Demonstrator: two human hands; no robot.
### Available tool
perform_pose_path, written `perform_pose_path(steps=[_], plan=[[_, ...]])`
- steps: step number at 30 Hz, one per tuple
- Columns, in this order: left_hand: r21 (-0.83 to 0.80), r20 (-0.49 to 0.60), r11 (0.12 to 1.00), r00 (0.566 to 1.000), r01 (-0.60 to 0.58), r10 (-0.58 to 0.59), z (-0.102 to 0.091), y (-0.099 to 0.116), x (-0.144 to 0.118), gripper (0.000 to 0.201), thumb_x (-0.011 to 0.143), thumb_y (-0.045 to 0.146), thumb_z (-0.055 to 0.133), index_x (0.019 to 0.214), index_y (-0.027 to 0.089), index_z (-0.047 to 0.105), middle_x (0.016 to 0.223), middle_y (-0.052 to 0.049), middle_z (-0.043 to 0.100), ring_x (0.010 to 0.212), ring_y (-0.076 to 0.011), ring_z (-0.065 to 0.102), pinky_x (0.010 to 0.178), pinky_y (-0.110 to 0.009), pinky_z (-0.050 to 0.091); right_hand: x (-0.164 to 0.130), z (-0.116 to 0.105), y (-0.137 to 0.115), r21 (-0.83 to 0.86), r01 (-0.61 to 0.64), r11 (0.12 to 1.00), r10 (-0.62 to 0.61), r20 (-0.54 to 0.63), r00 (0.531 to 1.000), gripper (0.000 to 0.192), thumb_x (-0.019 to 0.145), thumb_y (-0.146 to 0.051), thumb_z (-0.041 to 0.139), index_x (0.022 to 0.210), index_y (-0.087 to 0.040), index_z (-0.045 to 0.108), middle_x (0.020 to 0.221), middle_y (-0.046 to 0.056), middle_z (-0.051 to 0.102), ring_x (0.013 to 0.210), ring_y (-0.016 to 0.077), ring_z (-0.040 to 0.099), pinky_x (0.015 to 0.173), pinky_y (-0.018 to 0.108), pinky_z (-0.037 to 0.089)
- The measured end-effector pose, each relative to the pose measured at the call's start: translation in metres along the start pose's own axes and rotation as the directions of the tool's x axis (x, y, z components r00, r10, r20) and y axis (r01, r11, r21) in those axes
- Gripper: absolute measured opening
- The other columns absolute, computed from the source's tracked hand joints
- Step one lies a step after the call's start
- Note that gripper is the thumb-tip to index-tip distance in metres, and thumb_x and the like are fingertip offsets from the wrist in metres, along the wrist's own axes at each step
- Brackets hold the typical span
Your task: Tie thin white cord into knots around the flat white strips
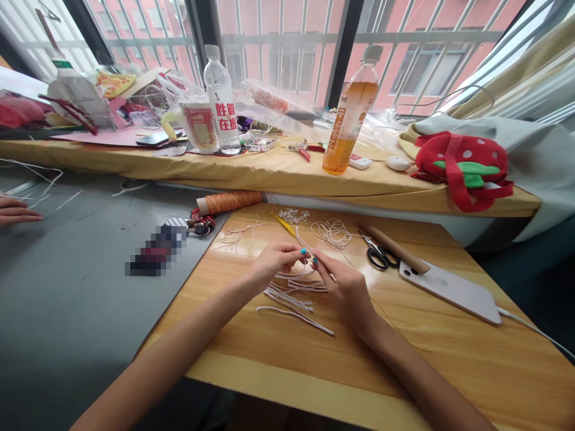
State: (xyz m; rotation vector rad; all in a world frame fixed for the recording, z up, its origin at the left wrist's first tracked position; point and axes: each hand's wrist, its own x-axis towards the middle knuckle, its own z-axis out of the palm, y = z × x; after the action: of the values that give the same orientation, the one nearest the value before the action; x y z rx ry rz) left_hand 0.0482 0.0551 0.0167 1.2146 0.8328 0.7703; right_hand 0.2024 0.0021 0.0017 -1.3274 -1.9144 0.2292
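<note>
Over the middle of the wooden table [269, 347], my left hand [284, 258] and my right hand [339, 278] meet at the fingertips. Both pinch a thin white cord [303, 240], whose end sticks up past the fingers. Beneath them lie several cut white cords [291, 296], partly hidden by my right hand. A yellow pointed tool [284, 224] rests just beyond my fingers. Beyond it is a small heap of white rings or loops [294, 215]. A coil of thin cord [332, 233] lies behind my right hand.
Black-handled scissors [381, 256], a brown tube [398, 250] and a phone [453, 290] with a cable lie at right. An orange thread spool [231, 202] lies at the table's back left. Bottles [350, 120] stand on the sill. Another person's hand [18, 211] is at far left.
</note>
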Motion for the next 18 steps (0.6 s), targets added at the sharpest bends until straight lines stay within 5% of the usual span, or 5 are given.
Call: perform_pose_path(steps=[5, 18], plan=[[-0.217, 0.025, 0.974, 0.998, 0.067, -0.063, 0.002, -0.004, 0.001, 0.022, 0.055, 0.029, 0.069, 0.068, 0.012, 0.064, 0.063, 0.000, 0.052, 0.052, -0.0041, 0.037, 0.045, -0.018, 0.023, -0.001, 0.002, -0.001, 0.068, -0.027, 0.997, 0.023, 0.065, 0.998, 0.034, 0.084, -0.022, 0.038, 0.115, -0.018, 0.050, 0.106, 0.005, 0.060, 0.089, 0.0173, 0.059, 0.078, 0.029, 0.046], [-0.196, 0.030, 0.980, 0.999, 0.040, -0.035, 0.003, -0.007, 0.000, 0.017, 0.060, 0.028, 0.066, 0.070, 0.014, 0.065, 0.060, 0.001, 0.050, 0.048, -0.0033, 0.033, 0.042, -0.018, 0.019, 0.000, -0.002, -0.013, 0.220, -0.199, 0.955, 0.200, 0.022, 0.980, 0.026, 0.083, -0.025, 0.041, 0.103, -0.019, 0.057, 0.085, 0.004, 0.067, 0.077, 0.0171, 0.063, 0.071, 0.029, 0.049]])
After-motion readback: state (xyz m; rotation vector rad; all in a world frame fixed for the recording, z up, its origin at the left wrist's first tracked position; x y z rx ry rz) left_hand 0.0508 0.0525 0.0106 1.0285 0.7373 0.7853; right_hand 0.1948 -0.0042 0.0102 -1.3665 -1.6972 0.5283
